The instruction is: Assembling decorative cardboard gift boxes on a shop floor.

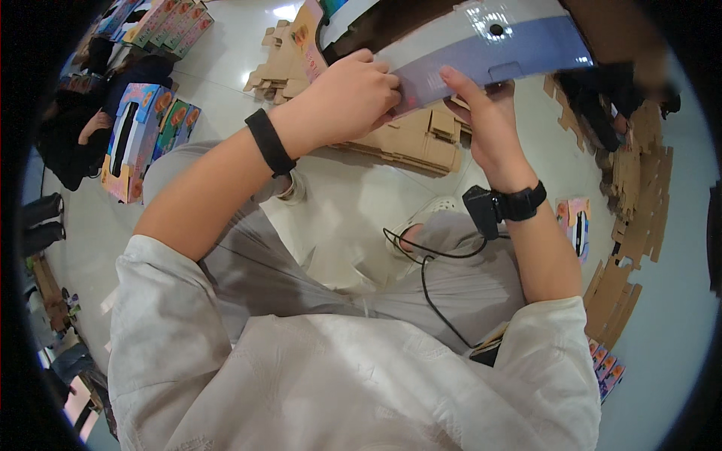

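Before me, near the top of the view, is a printed cardboard box point(481, 60) in blue-purple and white, with a round black spot on the side and a dark opening above. Its upper part runs out of the picture. My left hand point(342, 98) has its fingers curled against the box's left end, gripping the edge. From below, my right hand point(492, 128) holds the lower edge, thumb pressed on the purple face and the other fingers underneath, partly hidden.
Flattened brown cardboard point(406, 143) lies on the floor beneath the box. Colourful printed boxes point(135, 143) stand at the left, with more boxes point(169, 30) behind. Cardboard sheets point(639, 203) line the right wall. A black cable point(425, 286) hangs from my right wrist. Other people sit nearby.
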{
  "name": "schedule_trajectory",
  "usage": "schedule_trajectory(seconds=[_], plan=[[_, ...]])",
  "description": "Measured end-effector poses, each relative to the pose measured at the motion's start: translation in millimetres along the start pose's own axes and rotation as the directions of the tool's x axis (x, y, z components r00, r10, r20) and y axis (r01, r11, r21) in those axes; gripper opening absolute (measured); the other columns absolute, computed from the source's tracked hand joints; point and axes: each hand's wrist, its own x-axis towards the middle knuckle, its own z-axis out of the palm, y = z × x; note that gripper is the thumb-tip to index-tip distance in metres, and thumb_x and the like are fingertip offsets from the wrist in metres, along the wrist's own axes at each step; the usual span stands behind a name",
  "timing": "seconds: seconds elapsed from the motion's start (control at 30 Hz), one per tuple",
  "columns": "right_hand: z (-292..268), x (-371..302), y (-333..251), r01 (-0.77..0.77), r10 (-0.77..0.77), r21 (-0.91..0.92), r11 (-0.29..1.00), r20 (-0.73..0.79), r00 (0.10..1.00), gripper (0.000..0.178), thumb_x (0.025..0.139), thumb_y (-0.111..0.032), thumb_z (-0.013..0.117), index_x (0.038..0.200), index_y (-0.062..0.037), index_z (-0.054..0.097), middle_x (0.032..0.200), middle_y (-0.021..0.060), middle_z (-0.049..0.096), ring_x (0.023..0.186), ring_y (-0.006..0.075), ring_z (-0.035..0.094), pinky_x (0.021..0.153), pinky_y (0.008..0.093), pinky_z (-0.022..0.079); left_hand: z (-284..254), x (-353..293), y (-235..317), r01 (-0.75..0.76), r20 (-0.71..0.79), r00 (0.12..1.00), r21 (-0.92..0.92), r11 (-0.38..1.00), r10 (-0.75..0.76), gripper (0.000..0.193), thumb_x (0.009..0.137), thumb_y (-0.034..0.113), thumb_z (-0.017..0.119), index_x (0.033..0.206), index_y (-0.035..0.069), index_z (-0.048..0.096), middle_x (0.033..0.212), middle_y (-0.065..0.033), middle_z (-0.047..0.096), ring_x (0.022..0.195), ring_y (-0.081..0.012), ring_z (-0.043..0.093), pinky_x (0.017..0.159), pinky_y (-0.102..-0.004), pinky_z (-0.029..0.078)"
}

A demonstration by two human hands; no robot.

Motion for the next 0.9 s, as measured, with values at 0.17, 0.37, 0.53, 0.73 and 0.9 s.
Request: schedule_trajectory(seconds=[0.17,0.37,0.53,0.73,0.9], plan=[[-3.0,-0.1,11.7,-0.169,0.169,-0.054,0.984,-0.01,0.986,0.046,0.087,-0.03,0.089,0.12,-0.0066,0.066,0.107,0.0026,0.07,0.095,0.0144,0.068,0.085,0.0325,0.054,10.3,-8.0,-2.1,0.161,0.208,0.973,-0.306,0.938,-0.1,0.019,0.084,0.02,0.073,0.085,0.001,0.07,0.079,-0.019,0.068,0.079,-0.0408,0.068,0.078,-0.0493,0.056],[-4.4,5.5,28.6,-0.248,0.25,-0.058,0.967,0.028,0.968,0.057,0.088,-0.035,0.086,0.129,-0.0022,0.063,0.118,0.0066,0.069,0.103,0.0181,0.068,0.086,0.0379,0.056,25.2,-10.7,-3.4,0.091,0.113,0.993,-0.507,0.857,-0.038,0.018,0.08,0.019,0.069,0.083,0.001,0.072,0.073,-0.0201,0.068,0.072,-0.0411,0.069,0.071,-0.0463,0.058],[-7.9,6.9,32.8,-0.327,0.33,-0.049,0.944,0.052,0.943,0.06,0.088,-0.035,0.086,0.132,-0.0022,0.062,0.116,0.0066,0.069,0.103,0.0189,0.068,0.087,0.0386,0.056,27.2,-10.0,3.8,0.139,0.174,0.983,-0.509,0.849,-0.056,0.021,0.082,0.021,0.069,0.081,-0.001,0.068,0.071,-0.0209,0.065,0.073,-0.0415,0.068,0.07,-0.0479,0.055],[-5.4,8.6,32.9,-0.262,0.266,-0.065,0.963,0.059,0.962,0.058,0.088,-0.036,0.086,0.13,-0.0031,0.063,0.113,0.005,0.069,0.095,0.0158,0.066,0.077,0.0346,0.053,26.1,-13.2,19.9,0.242,0.233,0.959,-0.375,0.895,-0.162,0.03,0.086,0.03,0.07,0.085,0.0,0.074,0.076,-0.0205,0.068,0.076,-0.0408,0.07,0.073,-0.049,0.058],[-8.8,10.8,32.2,-0.235,0.239,-0.088,0.968,0.045,0.97,0.054,0.087,-0.035,0.087,0.125,-0.0033,0.065,0.106,0.0038,0.069,0.087,0.0134,0.065,0.069,0.0306,0.051,28.1,-14.6,20.4,0.228,0.203,0.966,-0.386,0.894,-0.158,0.033,0.086,0.033,0.073,0.092,0.001,0.079,0.083,-0.021,0.073,0.08,-0.0397,0.073,0.078,-0.0481,0.061]])
